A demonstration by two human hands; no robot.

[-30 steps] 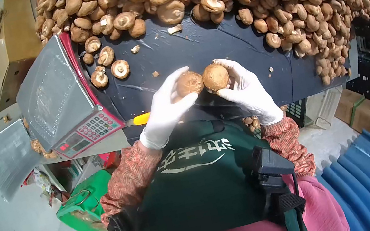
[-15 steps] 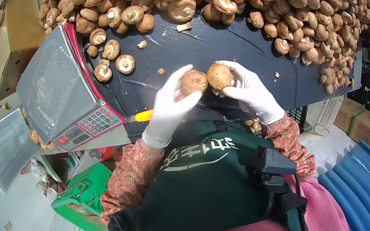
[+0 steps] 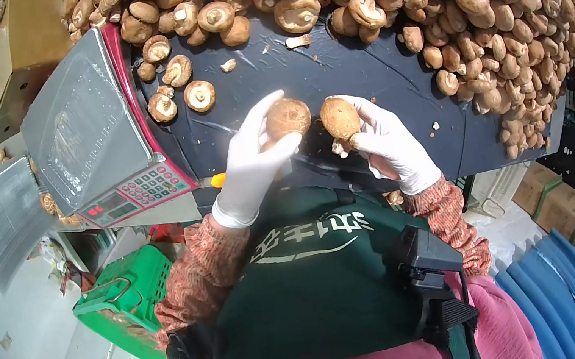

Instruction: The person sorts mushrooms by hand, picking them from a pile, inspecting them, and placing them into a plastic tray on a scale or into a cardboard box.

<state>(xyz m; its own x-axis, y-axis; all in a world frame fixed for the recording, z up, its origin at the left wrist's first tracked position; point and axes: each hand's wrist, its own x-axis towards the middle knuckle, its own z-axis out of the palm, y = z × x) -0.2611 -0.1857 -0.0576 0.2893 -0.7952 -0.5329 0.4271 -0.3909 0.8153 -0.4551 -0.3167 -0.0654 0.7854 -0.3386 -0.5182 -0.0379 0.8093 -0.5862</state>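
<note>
My left hand (image 3: 250, 157), in a white glove, holds a round brown mushroom (image 3: 288, 118) with its cap up. Another brown mushroom (image 3: 340, 118) is in my gloved right hand (image 3: 390, 140), its stem showing at the lower edge of the cap. The two mushrooms are a little apart above the dark table surface (image 3: 245, 71). Just left of my left hand lies a yellow handle (image 3: 217, 181), partly hidden by the glove. Several loose mushrooms, one with its pale stem up (image 3: 200, 96), lie beyond that hand.
A large mushroom pile (image 3: 480, 7) spans the far and right sides. At left are a scale (image 3: 90, 129), a cardboard box (image 3: 20, 61) and, lower down, a green crate (image 3: 127, 292). Stacked cartons (image 3: 566, 211) and blue material (image 3: 561, 293) are at lower right.
The mushrooms in my hands have moved apart, the left one shifting left. The right-hand mushroom has turned so that its stem shows. The view has shifted slightly.
</note>
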